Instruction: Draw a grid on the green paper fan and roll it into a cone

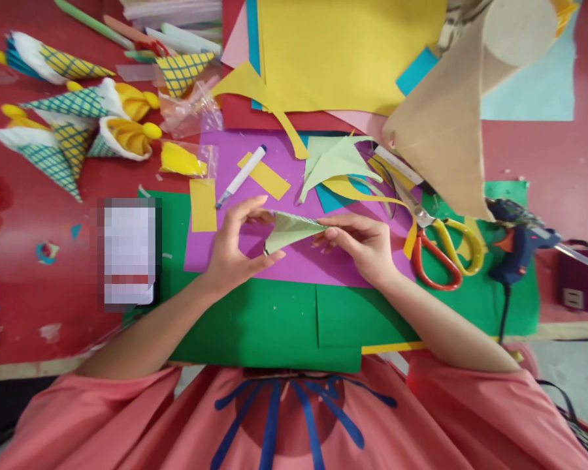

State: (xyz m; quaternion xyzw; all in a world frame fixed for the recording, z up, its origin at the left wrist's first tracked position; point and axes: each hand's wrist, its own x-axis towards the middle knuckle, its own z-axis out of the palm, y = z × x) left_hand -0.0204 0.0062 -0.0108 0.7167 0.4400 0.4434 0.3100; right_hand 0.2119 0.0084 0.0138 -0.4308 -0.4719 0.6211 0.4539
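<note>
A small pale green paper cone (291, 234) is held up between both hands, its wide end to the left and its tip to the right. My left hand (235, 245) curves round the wide end, thumb below and fingers above. With thumb and fingertips, my right hand (365, 245) pinches the narrow tip. Purple paper (206, 251) lies beneath, on top of a green sheet (255, 320). Just beyond the cone are pale green paper scraps (340, 160) and a white marker with a dark cap (242, 175).
Scissors with red and yellow handles (436, 258) and a blue glue gun (519, 251) lie to the right. Several finished paper ice cream cones (68, 101) are at the left, near a blurred phone (130, 251). Yellow sheets (347, 52) and a brown paper piece (441, 117) lie farther back.
</note>
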